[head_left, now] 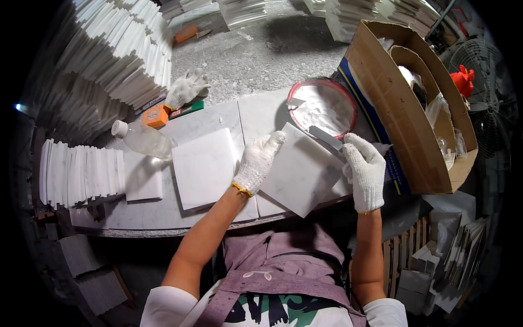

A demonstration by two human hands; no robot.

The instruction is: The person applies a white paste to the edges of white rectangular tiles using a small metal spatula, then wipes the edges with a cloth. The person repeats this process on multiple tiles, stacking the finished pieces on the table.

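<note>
Both hands wear white knit gloves. My left hand [257,162] grips the left edge of a square white marble tile [299,171] that is tilted over the stone worktop [163,212]. My right hand [364,170] is closed on the handle of a putty knife [325,137], whose flat blade lies along the tile's upper right edge. Just behind the tile stands a red-rimmed bowl [322,106] of white paste. A second white tile [204,166] lies flat to the left of my left hand.
A plastic bottle [143,139], an orange box [157,116] and a spare glove [186,88] lie at the back left. Stacks of white tiles [81,174] stand left and behind. An open cardboard box [414,103] and a fan [485,71] sit to the right.
</note>
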